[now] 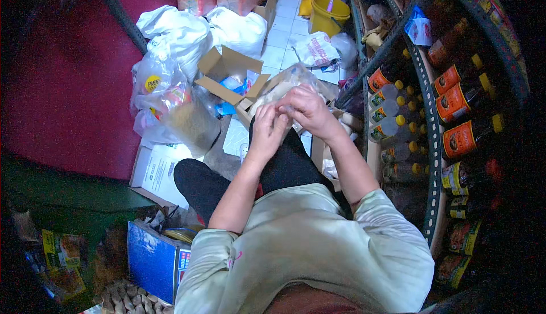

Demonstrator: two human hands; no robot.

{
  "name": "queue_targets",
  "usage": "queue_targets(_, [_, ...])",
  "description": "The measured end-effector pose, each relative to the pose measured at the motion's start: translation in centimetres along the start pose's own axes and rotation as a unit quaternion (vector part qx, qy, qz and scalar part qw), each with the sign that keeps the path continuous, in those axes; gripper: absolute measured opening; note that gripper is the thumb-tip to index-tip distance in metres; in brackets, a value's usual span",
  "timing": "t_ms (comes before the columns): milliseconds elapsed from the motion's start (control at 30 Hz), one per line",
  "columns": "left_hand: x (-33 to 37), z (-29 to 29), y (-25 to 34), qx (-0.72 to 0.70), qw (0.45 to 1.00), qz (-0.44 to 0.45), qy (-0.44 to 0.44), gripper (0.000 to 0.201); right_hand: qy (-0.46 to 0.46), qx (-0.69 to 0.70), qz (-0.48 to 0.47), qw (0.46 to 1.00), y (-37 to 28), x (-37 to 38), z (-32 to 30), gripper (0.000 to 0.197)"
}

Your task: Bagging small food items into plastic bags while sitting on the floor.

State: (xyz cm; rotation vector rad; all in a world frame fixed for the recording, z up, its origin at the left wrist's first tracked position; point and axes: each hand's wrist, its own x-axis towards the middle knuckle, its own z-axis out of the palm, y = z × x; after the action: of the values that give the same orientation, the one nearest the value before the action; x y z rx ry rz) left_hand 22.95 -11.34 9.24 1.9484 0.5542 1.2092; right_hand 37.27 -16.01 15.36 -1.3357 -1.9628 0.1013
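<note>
My left hand (268,131) and my right hand (307,109) meet in front of me, above my knee. Their fingers are closed together, pinching what looks like the edge of a clear plastic bag (301,76). The bag has something whitish in it and rests beyond my hands, over a cardboard box (243,109). Just to the left stands an open cardboard box (223,70) with blue and white plastic packs inside. My fingers hide the exact spot they grip.
Full white sacks (176,32) and a clear bag of goods (165,95) crowd the left. A yellow bucket (330,15) stands far ahead on the tiles. Metal shelves with bottles (458,100) line my right. A blue weighing scale (152,257) sits at the lower left.
</note>
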Motion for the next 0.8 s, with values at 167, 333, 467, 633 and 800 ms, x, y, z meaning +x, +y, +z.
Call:
queue_targets(167, [0.9,-0.1,-0.7,-0.033,0.998,-0.009,-0.059,0.037,-0.006,0.069,0.002,0.998,-0.4,0.7,-0.3,0.01])
queue_targets(333, [1.7,0.7,-1.0,-0.219,0.94,-0.217,-0.148,0.027,0.006,0.053,0.033,0.998,0.5,1.3,-0.6,0.012])
queue_targets(467, [4.2,-1.0,1.5,-0.406,0.839,-0.311,-0.186,0.021,0.054,0.218,0.168,0.96,2.3,1.0,-1.3,0.014])
queue_targets(633, [4.4,-1.1,1.3,-0.389,0.85,-0.281,-0.217,0.024,0.014,0.361,0.222,0.906,1.1,1.4,-2.2,0.01])
queue_targets(800, [4.4,-1.0,3.3,-0.373,0.86,-0.283,-0.2,0.019,0.025,0.326,0.187,0.926,0.2,1.7,-2.6,0.009])
